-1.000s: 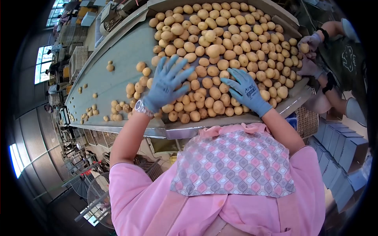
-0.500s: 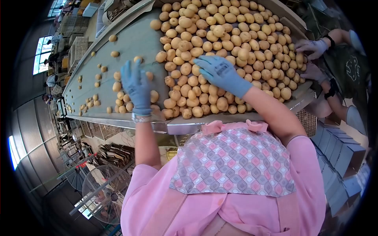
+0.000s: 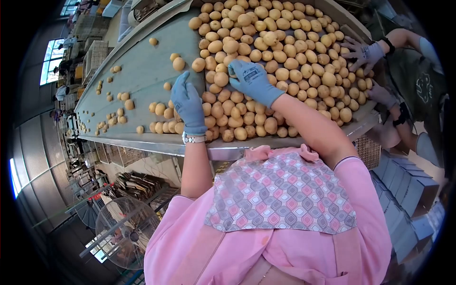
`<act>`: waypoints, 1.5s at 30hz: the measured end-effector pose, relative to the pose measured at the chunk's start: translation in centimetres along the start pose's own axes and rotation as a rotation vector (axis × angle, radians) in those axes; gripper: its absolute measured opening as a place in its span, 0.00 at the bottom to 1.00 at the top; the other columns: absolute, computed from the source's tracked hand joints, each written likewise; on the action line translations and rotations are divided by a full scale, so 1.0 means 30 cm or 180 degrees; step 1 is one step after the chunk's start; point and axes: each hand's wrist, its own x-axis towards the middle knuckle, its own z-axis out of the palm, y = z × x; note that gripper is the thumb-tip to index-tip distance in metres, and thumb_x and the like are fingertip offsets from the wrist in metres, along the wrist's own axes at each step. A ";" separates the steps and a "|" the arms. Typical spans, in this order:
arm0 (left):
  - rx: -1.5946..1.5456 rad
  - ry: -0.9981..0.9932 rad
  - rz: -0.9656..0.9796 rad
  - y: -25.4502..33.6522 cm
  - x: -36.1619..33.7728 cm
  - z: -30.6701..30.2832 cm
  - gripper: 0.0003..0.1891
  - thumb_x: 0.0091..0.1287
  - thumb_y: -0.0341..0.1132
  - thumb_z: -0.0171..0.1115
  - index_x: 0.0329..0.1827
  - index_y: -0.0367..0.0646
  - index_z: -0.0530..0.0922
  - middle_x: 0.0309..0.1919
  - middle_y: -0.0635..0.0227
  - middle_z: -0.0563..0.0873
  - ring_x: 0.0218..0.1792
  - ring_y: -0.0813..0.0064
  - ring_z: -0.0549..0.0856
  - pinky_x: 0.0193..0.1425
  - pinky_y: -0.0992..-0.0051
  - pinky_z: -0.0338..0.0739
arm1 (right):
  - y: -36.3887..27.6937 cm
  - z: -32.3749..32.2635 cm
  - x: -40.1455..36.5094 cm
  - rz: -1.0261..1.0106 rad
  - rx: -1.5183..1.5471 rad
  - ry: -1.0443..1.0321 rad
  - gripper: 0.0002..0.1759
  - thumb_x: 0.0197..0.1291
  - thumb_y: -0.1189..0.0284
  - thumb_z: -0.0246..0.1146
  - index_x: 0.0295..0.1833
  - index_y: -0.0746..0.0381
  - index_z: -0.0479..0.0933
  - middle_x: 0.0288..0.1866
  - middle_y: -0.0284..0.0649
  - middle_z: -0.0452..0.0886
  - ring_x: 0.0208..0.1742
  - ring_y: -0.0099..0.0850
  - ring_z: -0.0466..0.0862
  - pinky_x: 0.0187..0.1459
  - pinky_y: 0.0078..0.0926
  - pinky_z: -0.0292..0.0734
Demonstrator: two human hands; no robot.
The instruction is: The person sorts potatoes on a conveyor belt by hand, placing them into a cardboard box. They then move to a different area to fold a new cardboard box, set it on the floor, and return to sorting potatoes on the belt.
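Round, tan potatoes point(image 3: 294, 47) lie in a dense layer across the right part of the sorting table. My left hand point(image 3: 188, 107), in a blue glove, is at the left border of this layer, its fingers stretched out and thumb apart, holding nothing. Beside it, a short row of potatoes point(image 3: 164, 111) rests on the green conveyor belt point(image 3: 137, 85). My right hand point(image 3: 255, 81), also gloved in blue, reaches over the middle of the layer. Its fingers are curled down around a potato, mostly hidden by the glove.
Across at the right, a co-worker's gloved hands point(image 3: 363, 54) touch the potatoes. A metal rim point(image 3: 228, 153) runs along the near side. Grey boxes point(image 3: 403, 190) are stacked at lower right. A large fan point(image 3: 127, 232) stands at lower left.
My left hand has moved right, toward the heap. My right hand has shifted slightly left and its fingers have curled. Loose potatoes on the belt have shifted; the co-worker's upper hand has spread.
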 end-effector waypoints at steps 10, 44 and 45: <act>0.0273 -0.0557 0.0825 0.041 0.104 0.055 0.17 0.71 0.34 0.61 0.61 0.43 0.84 0.53 0.58 0.87 0.55 0.56 0.83 0.65 0.56 0.74 | 0.070 -0.093 -0.103 -0.0204 0.1074 0.0224 0.14 0.68 0.64 0.66 0.54 0.59 0.78 0.43 0.47 0.80 0.44 0.43 0.83 0.45 0.37 0.81; -0.1615 -0.0034 -0.0538 0.116 0.007 0.053 0.23 0.80 0.30 0.54 0.75 0.32 0.71 0.69 0.54 0.79 0.68 0.65 0.79 0.74 0.67 0.72 | 0.301 -0.678 0.430 0.0122 0.6007 0.0528 0.21 0.80 0.63 0.56 0.66 0.68 0.76 0.61 0.44 0.83 0.60 0.40 0.86 0.61 0.37 0.89; -0.1627 0.0129 -0.0577 0.122 0.010 0.049 0.24 0.80 0.30 0.54 0.76 0.32 0.70 0.70 0.54 0.79 0.69 0.66 0.78 0.75 0.68 0.71 | 0.271 -0.678 0.458 0.0161 0.5310 0.0684 0.23 0.82 0.61 0.53 0.70 0.66 0.73 0.65 0.45 0.81 0.63 0.41 0.85 0.63 0.36 0.88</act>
